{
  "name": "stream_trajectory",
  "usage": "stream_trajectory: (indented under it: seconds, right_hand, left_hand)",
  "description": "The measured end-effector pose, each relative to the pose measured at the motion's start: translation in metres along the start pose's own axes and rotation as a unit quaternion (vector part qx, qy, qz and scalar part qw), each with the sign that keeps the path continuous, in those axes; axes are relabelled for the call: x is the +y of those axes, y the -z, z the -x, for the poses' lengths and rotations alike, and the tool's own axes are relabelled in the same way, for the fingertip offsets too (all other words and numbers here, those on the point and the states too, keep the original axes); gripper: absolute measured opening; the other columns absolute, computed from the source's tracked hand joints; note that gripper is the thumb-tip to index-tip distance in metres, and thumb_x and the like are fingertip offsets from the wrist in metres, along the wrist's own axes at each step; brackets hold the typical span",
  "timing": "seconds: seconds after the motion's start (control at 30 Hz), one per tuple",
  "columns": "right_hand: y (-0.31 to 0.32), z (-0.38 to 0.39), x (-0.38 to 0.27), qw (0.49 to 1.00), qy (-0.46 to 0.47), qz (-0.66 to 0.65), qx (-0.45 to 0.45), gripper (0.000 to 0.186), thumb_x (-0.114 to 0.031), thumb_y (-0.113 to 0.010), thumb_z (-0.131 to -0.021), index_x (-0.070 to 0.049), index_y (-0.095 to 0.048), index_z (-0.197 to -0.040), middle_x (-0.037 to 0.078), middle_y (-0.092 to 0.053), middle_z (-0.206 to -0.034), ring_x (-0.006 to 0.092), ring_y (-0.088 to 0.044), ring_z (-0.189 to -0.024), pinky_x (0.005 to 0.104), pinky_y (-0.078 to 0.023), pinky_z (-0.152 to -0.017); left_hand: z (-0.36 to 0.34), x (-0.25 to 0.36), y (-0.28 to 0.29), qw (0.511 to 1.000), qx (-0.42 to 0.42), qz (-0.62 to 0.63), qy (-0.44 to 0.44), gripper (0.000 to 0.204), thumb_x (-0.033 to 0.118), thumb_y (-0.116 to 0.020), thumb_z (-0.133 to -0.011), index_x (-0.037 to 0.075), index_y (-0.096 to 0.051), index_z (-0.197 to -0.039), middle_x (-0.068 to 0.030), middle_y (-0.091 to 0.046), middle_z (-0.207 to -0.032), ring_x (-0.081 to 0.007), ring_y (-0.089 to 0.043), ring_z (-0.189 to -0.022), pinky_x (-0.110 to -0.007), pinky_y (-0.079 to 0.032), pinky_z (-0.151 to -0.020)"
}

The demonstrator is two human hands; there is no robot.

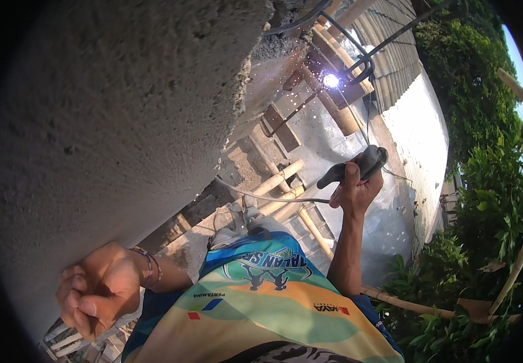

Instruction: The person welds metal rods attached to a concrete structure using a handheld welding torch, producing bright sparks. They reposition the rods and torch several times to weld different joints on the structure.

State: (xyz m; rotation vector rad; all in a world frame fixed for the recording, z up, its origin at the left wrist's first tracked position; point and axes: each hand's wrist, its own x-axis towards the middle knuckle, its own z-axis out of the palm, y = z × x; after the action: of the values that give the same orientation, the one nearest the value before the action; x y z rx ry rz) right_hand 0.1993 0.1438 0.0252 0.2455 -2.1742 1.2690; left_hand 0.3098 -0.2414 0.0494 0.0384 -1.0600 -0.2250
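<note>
My right hand (359, 192) is wrapped round a black welding electrode holder (371, 161), out in front of me on the right. From the holder a thin welding rod (354, 115) runs up to a bright arc (331, 80), and sparks scatter round it. The arc burns beside bent steel rebar (367, 66) at the wall's far end; glare hides the exact contact. A grey cable (267, 198) trails leftward from the holder. At the lower left, my left hand (99, 290) is closed with fingers curled, beside the concrete wall, and nothing shows in it.
The rough concrete wall (122, 115) fills the left side. Below lie bamboo poles (282, 176) and wooden formwork (282, 128). Corrugated roofing (388, 42) stretches along the right, with leafy trees (473, 91) beyond. A bamboo pole (409, 300) crosses at the lower right.
</note>
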Motion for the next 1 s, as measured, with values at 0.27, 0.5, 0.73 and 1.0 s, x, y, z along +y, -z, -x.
stream_trajectory:
  seconds: [0.27, 0.5, 0.73, 1.0]
  right_hand:
    - [0.002, -0.001, 0.001, 1.000, 0.004, 0.019, 0.012, 0.041, -0.036, -0.078, -0.085, 0.001, -0.060, -0.089, 0.002, -0.061, -0.068, 0.0090, -0.057, -0.063, 0.0260, -0.046, -0.059]
    - [-0.002, 0.000, 0.004, 1.000, -0.007, -0.012, 0.004, 0.045, -0.041, -0.077, -0.087, 0.000, -0.058, -0.089, -0.001, -0.056, -0.066, 0.0074, -0.052, -0.061, 0.0252, -0.044, -0.058]
    - [-0.007, -0.005, -0.007, 1.000, 0.000, -0.027, -0.001, 0.044, -0.040, -0.076, -0.088, 0.000, -0.057, -0.091, -0.003, -0.051, -0.065, 0.0054, -0.050, -0.060, 0.0231, -0.042, -0.056]
    - [0.002, 0.002, -0.014, 0.997, 0.071, -0.004, 0.017, 0.066, -0.065, -0.069, -0.083, -0.001, -0.056, -0.083, 0.007, -0.061, -0.070, 0.0153, -0.061, -0.062, 0.0275, -0.048, -0.057]
  left_hand:
    - [0.000, 0.000, -0.001, 1.000, -0.001, 0.001, 0.000, 0.011, 0.014, -0.051, -0.094, 0.004, -0.050, -0.097, -0.0072, -0.050, -0.078, -0.0169, -0.048, -0.062, -0.031, -0.043, -0.056]
    - [-0.002, -0.001, 0.001, 0.999, -0.025, -0.012, -0.016, 0.010, 0.015, -0.050, -0.094, 0.006, -0.051, -0.098, -0.0065, -0.050, -0.076, -0.0163, -0.049, -0.062, -0.030, -0.042, -0.055]
    - [-0.001, -0.003, 0.005, 0.999, -0.021, -0.016, -0.019, 0.012, 0.016, -0.050, -0.094, 0.005, -0.052, -0.099, -0.0063, -0.050, -0.076, -0.0165, -0.050, -0.062, -0.030, -0.043, -0.056]
    - [-0.003, 0.000, -0.003, 0.998, 0.036, 0.059, 0.011, 0.007, 0.007, -0.056, -0.087, 0.001, -0.052, -0.088, -0.0098, -0.052, -0.073, -0.0197, -0.052, -0.056, -0.030, -0.045, -0.048]
